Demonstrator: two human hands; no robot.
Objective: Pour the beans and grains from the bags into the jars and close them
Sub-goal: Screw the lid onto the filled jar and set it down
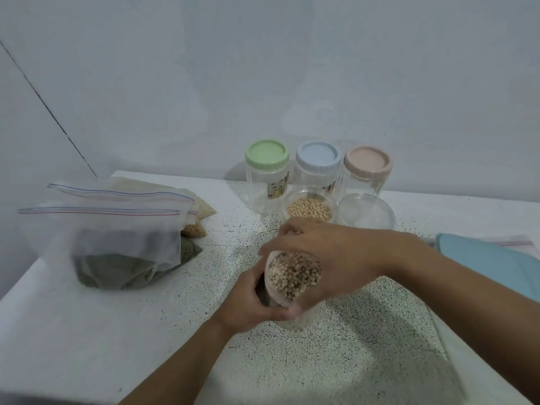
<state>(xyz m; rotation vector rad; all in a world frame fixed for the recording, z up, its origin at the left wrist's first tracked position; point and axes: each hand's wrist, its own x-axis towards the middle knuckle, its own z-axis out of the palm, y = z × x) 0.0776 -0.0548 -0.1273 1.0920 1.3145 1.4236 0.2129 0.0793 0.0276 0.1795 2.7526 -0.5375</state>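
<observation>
At the left of the bench (73, 331), zip bags (111, 229) are piled, and the front one is filled with dark green grains. Near the middle, a clear container of speckled beans (293, 276) is held above the bench. Whether it is a bag or a jar cannot be told through the blur. It is clasped from below by the left hand (248, 299) and wrapped from above by the right hand (330, 258), each grip curled round it. Behind, an open jar of pale beans (309, 207) and an empty open jar (366, 211) are set before three lidded jars (318, 173).
</observation>
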